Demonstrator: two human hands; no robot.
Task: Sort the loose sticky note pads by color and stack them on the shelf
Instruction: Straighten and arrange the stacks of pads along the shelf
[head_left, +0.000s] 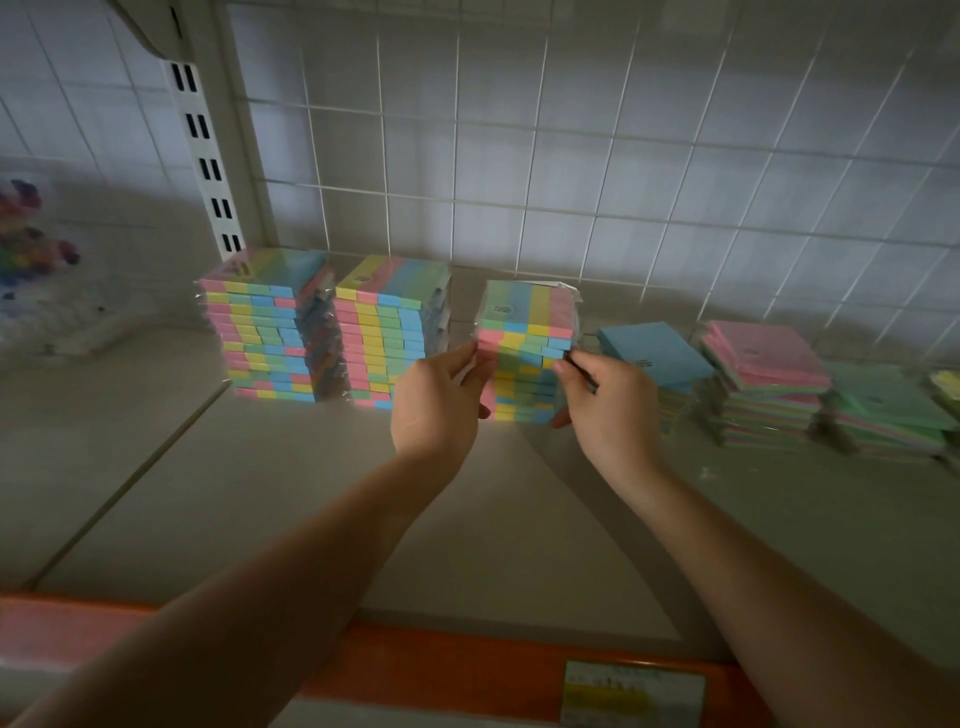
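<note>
Third striped stack (527, 358) stands upright on the shelf (311, 493), directly between left hand (436, 400) and right hand (613, 405); both grip its sides, equally near.

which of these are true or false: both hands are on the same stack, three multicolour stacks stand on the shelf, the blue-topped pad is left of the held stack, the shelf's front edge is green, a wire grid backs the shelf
1. Both hands are on the same stack. True: the left hand and right hand grip the third multicolour stack from either side.
2. Three multicolour stacks stand on the shelf. True.
3. The blue-topped pad is left of the held stack. False: it lies to its right.
4. The shelf's front edge is green. False: it is orange.
5. A wire grid backs the shelf. True.
</note>
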